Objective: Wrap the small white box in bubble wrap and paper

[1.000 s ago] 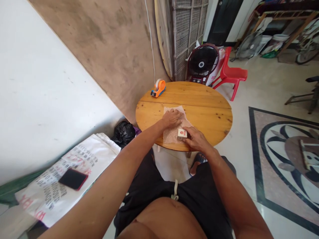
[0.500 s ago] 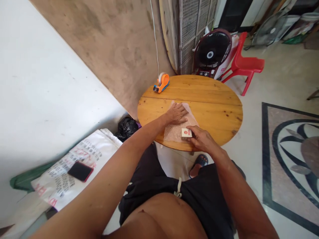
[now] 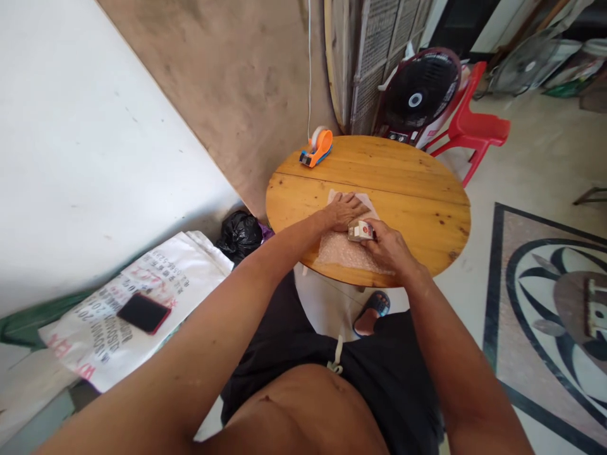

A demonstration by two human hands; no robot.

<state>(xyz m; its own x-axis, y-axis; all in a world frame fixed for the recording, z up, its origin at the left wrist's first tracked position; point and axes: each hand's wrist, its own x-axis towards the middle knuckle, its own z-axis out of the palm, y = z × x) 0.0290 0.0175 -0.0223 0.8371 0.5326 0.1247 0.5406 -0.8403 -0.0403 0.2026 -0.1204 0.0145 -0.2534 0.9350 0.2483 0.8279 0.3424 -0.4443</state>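
Note:
A sheet of bubble wrap [image 3: 348,251] lies on the round wooden table [image 3: 422,189], near its front edge. My left hand [image 3: 342,211] rests flat on the upper part of the sheet, fingers stretched out. Between the thumb and fingers of my right hand [image 3: 389,241] is a small white box [image 3: 361,231] with a red mark. It is tilted, one side facing me, above the middle of the sheet and close to my left hand. Whether the box touches the wrap I cannot tell.
An orange tape dispenser [image 3: 317,148] stands at the table's far left edge. A dark round fan [image 3: 417,95] and a red chair [image 3: 478,126] are behind the table. To the left, a phone [image 3: 144,313] lies on white printed sacks [image 3: 190,278], beside a black plastic bag [image 3: 239,234].
My right hand has raised and tilted the box, bringing it up the sheet towards my left hand. My left hand stays flat on the wrap. The view has shifted slightly.

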